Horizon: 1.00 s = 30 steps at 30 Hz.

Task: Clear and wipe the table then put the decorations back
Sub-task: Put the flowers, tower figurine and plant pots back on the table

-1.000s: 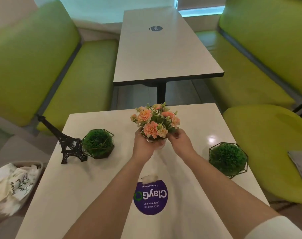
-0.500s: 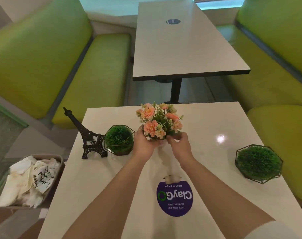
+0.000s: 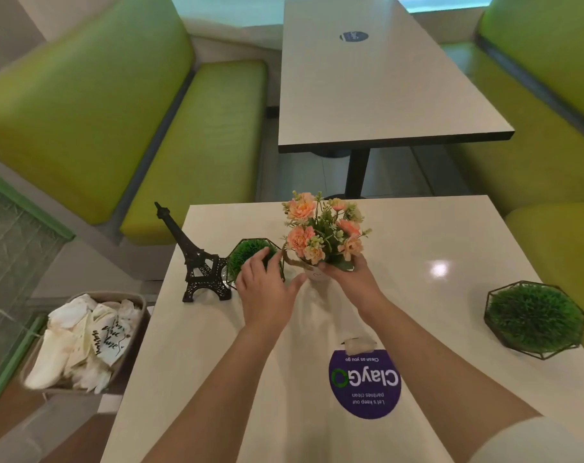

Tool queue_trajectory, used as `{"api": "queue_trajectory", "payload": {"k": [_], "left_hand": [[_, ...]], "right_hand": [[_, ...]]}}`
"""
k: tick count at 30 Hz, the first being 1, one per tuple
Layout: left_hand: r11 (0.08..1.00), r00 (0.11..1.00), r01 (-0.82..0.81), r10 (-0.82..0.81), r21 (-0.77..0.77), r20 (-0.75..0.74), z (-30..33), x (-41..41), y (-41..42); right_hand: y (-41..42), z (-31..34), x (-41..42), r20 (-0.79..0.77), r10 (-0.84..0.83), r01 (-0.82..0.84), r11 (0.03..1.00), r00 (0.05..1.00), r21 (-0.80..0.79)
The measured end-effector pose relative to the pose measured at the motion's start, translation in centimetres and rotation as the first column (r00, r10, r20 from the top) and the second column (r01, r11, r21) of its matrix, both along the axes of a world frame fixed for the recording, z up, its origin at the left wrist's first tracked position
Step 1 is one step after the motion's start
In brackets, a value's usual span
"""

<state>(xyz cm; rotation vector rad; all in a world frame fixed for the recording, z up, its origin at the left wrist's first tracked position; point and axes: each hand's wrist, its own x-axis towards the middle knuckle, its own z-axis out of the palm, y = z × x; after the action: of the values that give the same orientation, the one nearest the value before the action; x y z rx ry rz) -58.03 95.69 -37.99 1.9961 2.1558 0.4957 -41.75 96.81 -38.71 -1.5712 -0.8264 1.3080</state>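
Decorations going back: right hand (image 3: 352,282) grips the flower pot (image 3: 317,274), left hand (image 3: 267,289) spread open beside it, likely to nudge the green ball (image 3: 250,255) next

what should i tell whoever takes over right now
Left hand: open, fingers spread beside the flower pot, reaching toward the left grass ball.
Right hand: grips the flower pot at mid table.
Tower model stands at the left edge beside that grass ball; the other grass ball sits at the right edge.
Done: all four decorations are on the table.
Left: let go of the pot, tidy the spacing if wanted.
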Motion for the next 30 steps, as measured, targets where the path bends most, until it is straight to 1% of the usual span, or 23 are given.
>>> {"api": "queue_trajectory", "payload": {"k": [6, 17, 24, 30], "left_hand": [[0.999, 0.998, 0.033, -0.034, -0.020, -0.052, 0.1, -0.6, 0.3], [0.997, 0.997, 0.061, -0.064, -0.045, -0.054, 0.3, -0.9, 0.9], [0.995, 0.994, 0.079, -0.083, -0.065, -0.070, 0.5, -1.0, 1.0], [0.988, 0.991, 0.106, -0.114, -0.109, -0.071, 1.0, -1.1, 1.1]], "right_hand": [[-0.3, 0.1, -2.2, -0.001, -0.039, 0.039, 0.998, 0.999, 0.054], [-1.1, 0.3, -3.7, 0.037, -0.082, 0.078, 0.992, 0.996, 0.096], [-1.5, 0.7, -3.8, 0.079, -0.080, 0.075, 0.995, 0.994, 0.065], [-2.0, 0.9, -3.6, 0.064, -0.032, 0.030, 0.999, 0.997, 0.038]]}}
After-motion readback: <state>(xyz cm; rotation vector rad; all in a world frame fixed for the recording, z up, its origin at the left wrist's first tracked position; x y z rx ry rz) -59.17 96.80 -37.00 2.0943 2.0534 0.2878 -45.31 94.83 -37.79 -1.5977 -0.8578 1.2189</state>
